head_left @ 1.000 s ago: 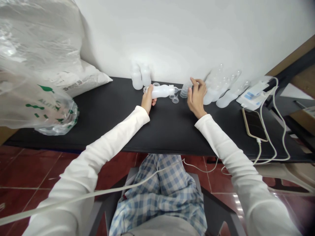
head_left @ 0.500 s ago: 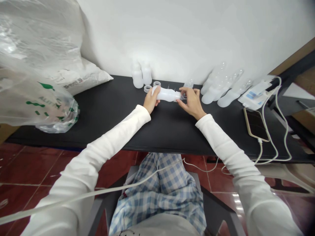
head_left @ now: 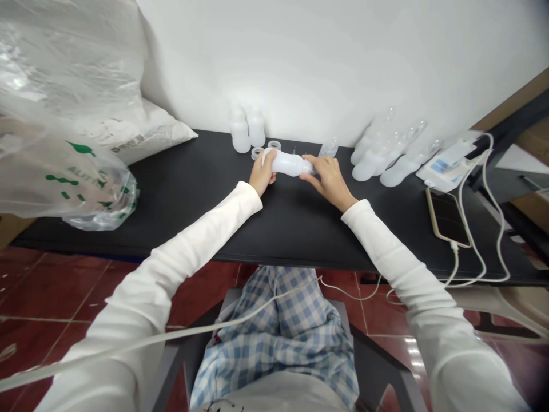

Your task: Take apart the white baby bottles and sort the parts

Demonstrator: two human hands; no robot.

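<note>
A white translucent baby bottle (head_left: 292, 164) lies sideways above the black table, its neck pointing right. My left hand (head_left: 262, 171) is wrapped round the base end. At the neck, the fingers of my right hand (head_left: 328, 176) are closed round a clear piece that they mostly cover; its exact shape is hidden. Just behind my left hand lie two clear rings (head_left: 274, 145). A thin pointed piece (head_left: 294, 151) shows behind the bottle. Beyond my right hand stands a clear cap (head_left: 329, 147).
Two white bottles (head_left: 240, 134) stand by the wall. Several bottles with clear domed tops (head_left: 401, 166) lean at the right, near a white packet (head_left: 448, 166) and a cabled phone (head_left: 447, 217). Large plastic bags (head_left: 98, 189) fill the left end of the black table (head_left: 193, 171).
My right hand has shifted slightly left, and its fingers have closed over the neck end, covering the clear tip seen before. My left hand keeps its hold on the bottle.
</note>
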